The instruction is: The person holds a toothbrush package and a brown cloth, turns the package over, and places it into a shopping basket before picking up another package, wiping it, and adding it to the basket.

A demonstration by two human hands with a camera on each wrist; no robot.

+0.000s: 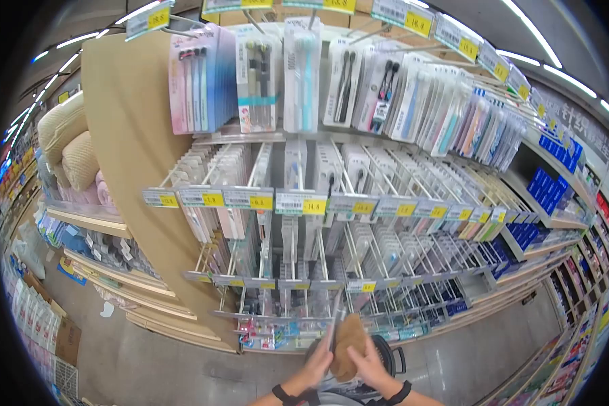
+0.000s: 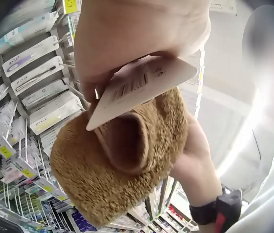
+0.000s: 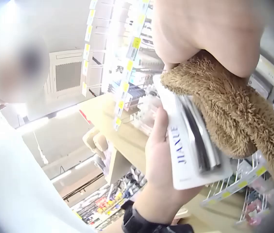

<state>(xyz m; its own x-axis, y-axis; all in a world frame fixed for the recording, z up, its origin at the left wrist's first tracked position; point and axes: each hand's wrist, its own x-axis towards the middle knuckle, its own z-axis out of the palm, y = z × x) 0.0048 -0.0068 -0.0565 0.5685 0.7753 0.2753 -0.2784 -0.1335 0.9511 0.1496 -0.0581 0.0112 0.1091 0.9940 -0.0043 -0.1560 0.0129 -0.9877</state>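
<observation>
In the head view my left hand (image 1: 316,371) grips a toothbrush pack (image 1: 336,317), held upright beside a brown fluffy plush piece (image 1: 349,345). The right wrist view shows the pack's front (image 3: 178,162), a white card lettered JIAXUE with dark brushes under clear plastic. Its back, printed with a barcode, faces the left wrist camera and overlaps the plush. My right hand (image 1: 371,365) holds the plush piece from the other side, thumb lying over it. A rounded, lined opening (image 2: 127,143) shows in the plush in the left wrist view.
Ahead stands a rack of hanging toothbrush packs (image 1: 379,88) on metal hooks, with yellow price tags (image 1: 314,205) along its rails. A wooden end panel (image 1: 139,149) borders it on the left. Below my hands is a dark basket with a handle (image 1: 399,361). Grey floor (image 1: 467,362) extends around.
</observation>
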